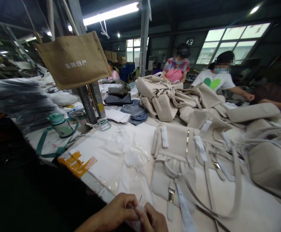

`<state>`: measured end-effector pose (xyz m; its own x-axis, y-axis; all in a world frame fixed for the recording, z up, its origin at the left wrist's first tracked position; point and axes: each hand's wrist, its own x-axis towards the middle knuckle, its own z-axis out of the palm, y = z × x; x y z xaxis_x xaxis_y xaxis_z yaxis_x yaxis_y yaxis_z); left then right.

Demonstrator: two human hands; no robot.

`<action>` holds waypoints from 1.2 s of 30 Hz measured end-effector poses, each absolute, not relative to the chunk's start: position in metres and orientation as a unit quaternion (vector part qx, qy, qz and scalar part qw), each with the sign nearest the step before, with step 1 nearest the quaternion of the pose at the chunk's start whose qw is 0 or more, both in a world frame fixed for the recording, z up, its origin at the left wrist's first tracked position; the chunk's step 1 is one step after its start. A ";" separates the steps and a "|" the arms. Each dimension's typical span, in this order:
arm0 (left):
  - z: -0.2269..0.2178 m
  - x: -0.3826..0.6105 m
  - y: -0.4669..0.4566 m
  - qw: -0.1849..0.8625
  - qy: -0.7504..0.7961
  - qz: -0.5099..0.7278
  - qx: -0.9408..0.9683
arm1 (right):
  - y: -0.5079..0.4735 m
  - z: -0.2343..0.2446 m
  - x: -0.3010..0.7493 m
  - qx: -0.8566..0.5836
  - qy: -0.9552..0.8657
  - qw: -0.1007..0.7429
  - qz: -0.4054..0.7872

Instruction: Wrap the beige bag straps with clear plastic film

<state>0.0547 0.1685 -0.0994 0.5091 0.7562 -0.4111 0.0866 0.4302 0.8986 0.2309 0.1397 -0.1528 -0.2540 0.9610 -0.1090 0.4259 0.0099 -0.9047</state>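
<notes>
In the head view, I see the left hand and right hand close together, both pinching a small pale thing by the near edge of the white table. I'd pinch softly, fingertips only, so it shouldn't slip.

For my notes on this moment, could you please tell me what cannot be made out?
Small whitish item: head view, mostly hidden by the left hand and right hand.
Right hand's wrist: head view, cut off by bottom edge.
Rightmost beige bag: head view, cut off by right edge.
</notes>
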 end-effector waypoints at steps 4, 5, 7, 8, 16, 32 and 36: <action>-0.107 0.042 0.169 0.672 0.481 0.226 0.516 | 0.149 -0.149 0.255 -0.616 -0.679 0.237 0.320; -0.106 0.038 0.169 0.647 0.495 0.228 0.533 | 0.151 -0.148 0.262 -0.650 -0.673 0.236 0.261; -0.101 0.031 0.170 0.598 0.514 0.213 0.577 | 0.151 -0.149 0.272 -0.675 -0.682 0.225 0.167; -0.098 0.029 0.170 0.568 0.520 0.198 0.606 | 0.151 -0.151 0.274 -0.668 -0.699 0.211 0.144; -0.051 0.045 0.182 0.326 0.359 0.130 0.865 | 0.144 -0.143 0.259 -0.612 -0.705 0.247 0.259; -0.067 0.074 0.198 0.335 0.362 0.064 0.868 | 0.148 -0.132 0.264 -0.509 -0.368 0.480 0.612; -0.066 0.071 0.195 0.344 0.367 0.071 0.861 | 0.150 -0.125 0.265 -0.521 -0.404 0.437 0.611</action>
<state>0.0714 0.1954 -0.0658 0.7203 0.6814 -0.1299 0.5835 -0.4941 0.6445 0.2652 0.1503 -0.1249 -0.0738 0.9560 -0.2840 -0.1138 -0.2909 -0.9499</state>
